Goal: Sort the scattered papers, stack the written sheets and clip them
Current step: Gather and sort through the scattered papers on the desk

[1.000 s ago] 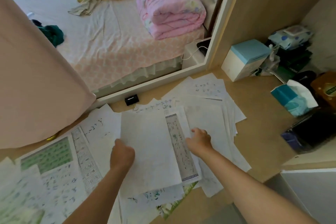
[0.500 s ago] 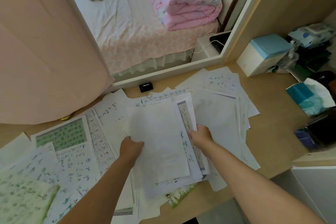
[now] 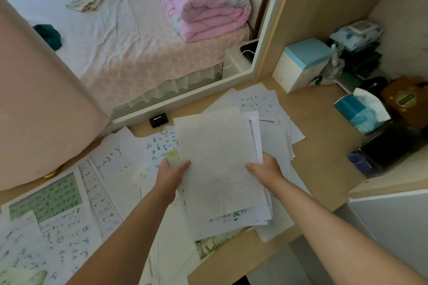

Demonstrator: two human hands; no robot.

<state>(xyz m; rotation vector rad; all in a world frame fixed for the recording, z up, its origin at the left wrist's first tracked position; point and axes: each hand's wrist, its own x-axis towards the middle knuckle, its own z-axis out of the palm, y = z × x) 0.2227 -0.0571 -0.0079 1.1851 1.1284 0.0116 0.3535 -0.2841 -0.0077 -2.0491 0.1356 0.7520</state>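
Observation:
Both my hands hold a small stack of sheets (image 3: 220, 164) lifted over the desk; its top face looks blank, with green writing peeking out at the lower edge. My left hand (image 3: 172, 174) grips the stack's left edge, my right hand (image 3: 264, 169) grips its right edge. Written sheets with green characters (image 3: 58, 227) lie scattered over the left of the desk. More white sheets (image 3: 275, 122) lie spread under and right of the stack. A black binder clip (image 3: 158, 120) rests on the desk near the mirror frame, left of the stack's top corner.
A wooden desk (image 3: 324, 152) carries a white and blue box (image 3: 301, 65), a tissue pack (image 3: 361, 111) and dark items at the right. A mirror (image 3: 139, 30) behind the desk reflects a bed. Pink fabric (image 3: 41, 111) hangs at the left.
Both hands have gathered the sheets and lifted them off the pile, moving the stack to the right. Written sheets beneath it are now uncovered.

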